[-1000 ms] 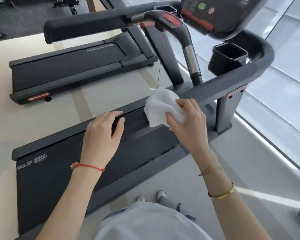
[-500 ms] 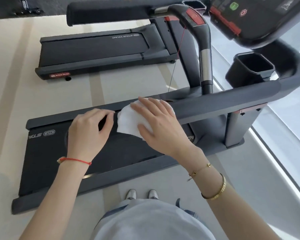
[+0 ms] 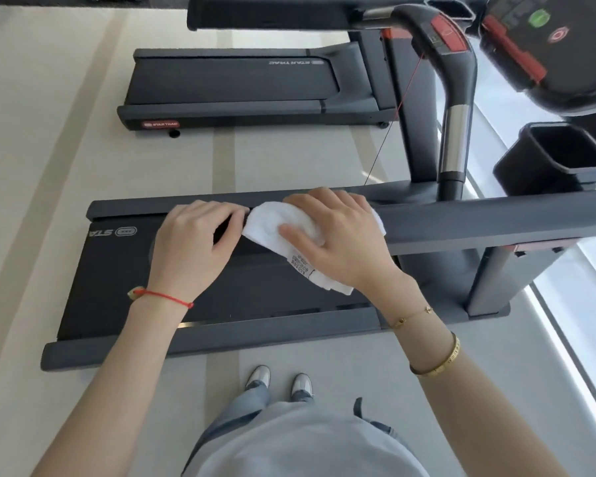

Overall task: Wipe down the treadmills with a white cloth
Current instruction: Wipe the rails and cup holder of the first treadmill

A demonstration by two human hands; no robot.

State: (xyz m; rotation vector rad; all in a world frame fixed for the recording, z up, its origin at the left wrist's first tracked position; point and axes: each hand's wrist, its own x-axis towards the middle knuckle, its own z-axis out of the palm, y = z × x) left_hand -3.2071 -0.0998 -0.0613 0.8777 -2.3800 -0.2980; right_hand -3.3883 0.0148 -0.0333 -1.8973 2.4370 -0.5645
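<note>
I am pressing the white cloth (image 3: 283,223) with my flat right hand (image 3: 338,235) onto the near treadmill (image 3: 221,333), whose long axis runs left-right; my left hand (image 3: 195,242), fingers curled but empty, is resting just beside the cloth at the far rail.

**Head count, one view**

Treadmills: 2 — near one (image 3: 221,335) right in front of the person, far one (image 3: 241,84) beyond it. White cloth (image 3: 289,228): 1, w/ 1 sewn label (image 3: 301,268). Hands: 2 — left hand (image 3: 195,247), right hand (image 3: 341,242). Wrist items: 3 total — 1 red string (image 3: 162,296) on the left, 1 thin gold chain (image 3: 412,316) + 1 gold bangle (image 3: 437,359) on the right. Shoes: 2 (image 3: 258,375) (image 3: 301,383). Cup holders: 2 — 1 (image 3: 547,156) in full view, 1 (image 3: 453,10) partly cut off at top. Console (image 3: 547,56): 1, w/ 1 green button (image 3: 539,18). Red safety cord (image 3: 393,122): 1.
</note>
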